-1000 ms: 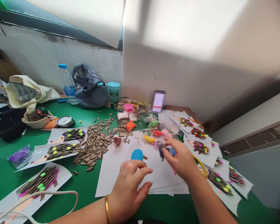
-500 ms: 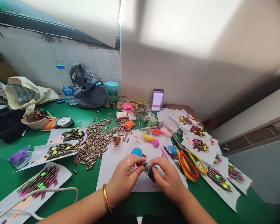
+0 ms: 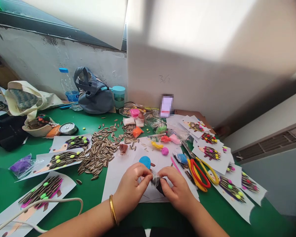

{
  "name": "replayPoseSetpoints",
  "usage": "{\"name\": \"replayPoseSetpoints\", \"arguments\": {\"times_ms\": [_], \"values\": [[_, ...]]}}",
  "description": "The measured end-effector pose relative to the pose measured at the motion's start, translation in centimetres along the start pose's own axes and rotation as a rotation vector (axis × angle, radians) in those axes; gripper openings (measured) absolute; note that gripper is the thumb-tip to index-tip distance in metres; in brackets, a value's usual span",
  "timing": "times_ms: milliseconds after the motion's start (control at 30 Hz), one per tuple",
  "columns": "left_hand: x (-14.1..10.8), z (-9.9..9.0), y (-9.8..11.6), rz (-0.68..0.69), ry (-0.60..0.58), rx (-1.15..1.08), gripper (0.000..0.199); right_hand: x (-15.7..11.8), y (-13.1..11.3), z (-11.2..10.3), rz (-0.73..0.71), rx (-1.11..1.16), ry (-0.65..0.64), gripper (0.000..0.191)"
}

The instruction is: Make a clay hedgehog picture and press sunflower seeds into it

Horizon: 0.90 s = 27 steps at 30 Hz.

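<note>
Between my hands is a small packet of black modelling clay [image 3: 160, 188] in clear plastic wrap. My left hand [image 3: 135, 184] pinches the crumpled plastic end of it. With thumb and fingers my right hand [image 3: 175, 186] grips the dark clay end. Under both hands lies white paper [image 3: 123, 174], bearing a flat blue clay disc [image 3: 145, 161] and a small brown piece [image 3: 152, 165] beside it. Part of the paper is hidden by my hands.
Sunflower seeds [image 3: 101, 153] lie heaped to the left. Scissors [image 3: 199, 171] with red and yellow handles rest at the right. Finished hedgehog pictures [image 3: 209, 153] are spread on both sides. Wrapped coloured clay [image 3: 138, 131], a bag [image 3: 96, 97] and a phone [image 3: 166, 106] stand farther back.
My fingers have shifted slightly around the packet, and the blue disc and brown piece show a little more. Everything else stays where it was.
</note>
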<state>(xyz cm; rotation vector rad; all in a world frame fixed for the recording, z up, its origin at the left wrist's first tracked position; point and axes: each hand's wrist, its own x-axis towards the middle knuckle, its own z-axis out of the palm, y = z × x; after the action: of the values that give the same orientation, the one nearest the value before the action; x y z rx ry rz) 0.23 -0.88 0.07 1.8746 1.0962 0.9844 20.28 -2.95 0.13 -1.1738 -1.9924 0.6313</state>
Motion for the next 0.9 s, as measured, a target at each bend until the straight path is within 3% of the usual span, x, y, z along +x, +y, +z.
{"name": "replayPoseSetpoints", "arguments": {"times_ms": [300,467,633,800,900], "values": [[-0.5,0.1,0.3,-0.014,0.045,0.028,0.019,0.4,-0.1,-0.6,-0.016,-0.142,-0.002,0.011],[-0.5,0.0,0.3,-0.032,0.034,-0.112,0.016,2.6,1.8,-3.6,-0.016,-0.478,0.139,0.015],[-0.4,0.1,0.5,-0.074,0.029,-0.164,0.010,6.1,5.1,-6.3,0.158,-0.824,0.194,0.020],[-0.6,0.2,0.6,-0.077,-0.004,-0.150,0.009,7.5,7.0,-6.0,0.278,-0.876,0.065,0.025],[-0.7,0.1,0.7,-0.072,-0.022,-0.121,0.017,6.9,6.5,-5.5,0.245,-0.826,0.132,0.031]]}}
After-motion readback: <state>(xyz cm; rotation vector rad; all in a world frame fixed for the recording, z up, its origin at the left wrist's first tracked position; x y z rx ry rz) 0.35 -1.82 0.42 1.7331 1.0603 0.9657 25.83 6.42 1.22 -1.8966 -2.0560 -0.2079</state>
